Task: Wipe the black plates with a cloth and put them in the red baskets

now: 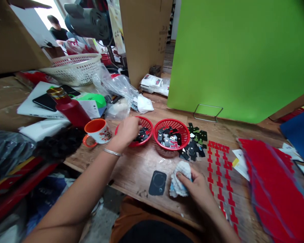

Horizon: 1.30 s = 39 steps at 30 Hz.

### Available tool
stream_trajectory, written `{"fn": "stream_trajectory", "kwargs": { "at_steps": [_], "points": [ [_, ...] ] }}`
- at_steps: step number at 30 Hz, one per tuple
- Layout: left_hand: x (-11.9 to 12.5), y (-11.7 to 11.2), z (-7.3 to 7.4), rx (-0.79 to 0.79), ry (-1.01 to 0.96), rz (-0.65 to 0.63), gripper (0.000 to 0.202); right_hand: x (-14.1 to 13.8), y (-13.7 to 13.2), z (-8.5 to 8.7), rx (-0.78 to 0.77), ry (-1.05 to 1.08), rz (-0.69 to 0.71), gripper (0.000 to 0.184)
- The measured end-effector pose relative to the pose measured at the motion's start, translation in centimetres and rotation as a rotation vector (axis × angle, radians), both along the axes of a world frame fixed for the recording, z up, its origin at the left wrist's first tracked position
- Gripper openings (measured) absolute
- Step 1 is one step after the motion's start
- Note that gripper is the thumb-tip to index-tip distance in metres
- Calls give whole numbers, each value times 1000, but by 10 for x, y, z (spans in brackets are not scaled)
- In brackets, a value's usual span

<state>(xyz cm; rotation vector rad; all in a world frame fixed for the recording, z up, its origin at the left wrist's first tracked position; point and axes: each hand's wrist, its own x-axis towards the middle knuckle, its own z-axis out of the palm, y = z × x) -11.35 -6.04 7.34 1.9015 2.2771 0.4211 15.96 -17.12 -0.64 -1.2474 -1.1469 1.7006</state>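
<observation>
My left hand (129, 131) is over the left red basket (150, 135), its fingers curled at the near side. Whatever they may hold is hidden. Small black pieces (142, 134) lie inside that basket. In my right hand (196, 184) is a crumpled white and blue cloth (180, 179), gripped with the thumb on top above the table. Left of the cloth, a dark rounded-corner pad (157, 183) with a ring mark lies flat. The right red basket (184, 130) contains black, silvery and red pieces. Beside it, more black pieces (194, 148) are heaped on the table.
Red T-shaped pieces (219, 179) lie in rows at the right, near red sheets (271, 182). An orange-white mug (101, 133) and a red bottle (72, 109) stand at the left. A green board (238, 57) rises behind. A person (57, 32) is far back.
</observation>
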Motion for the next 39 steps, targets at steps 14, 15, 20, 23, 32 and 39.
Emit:
{"fn": "stream_trajectory", "kwargs": {
  "at_steps": [14, 15, 20, 23, 32, 39],
  "points": [
    [-35, 10, -39, -192, 235, 73, 25, -10, -4, 6, 29, -33, 161, 30],
    [-35, 11, -39, -201, 227, 72, 24, -10, -5, 6, 32, -38, 167, 30],
    [-37, 9, -39, -171, 160, 43, 19, -9, -6, 6, 54, -62, 183, 30],
    [-35, 1, -34, 91, 32, 98, 25, -5, -5, 4, 107, -69, 103, 32],
    [53, -59, -31, -47, -1293, -29, 31, -9, 2, 11, 372, -199, -48, 34],
    [113, -92, -57, -359, -1634, 8, 32, -15, 0, 12, 649, -379, 16, 56]
  ]
}}
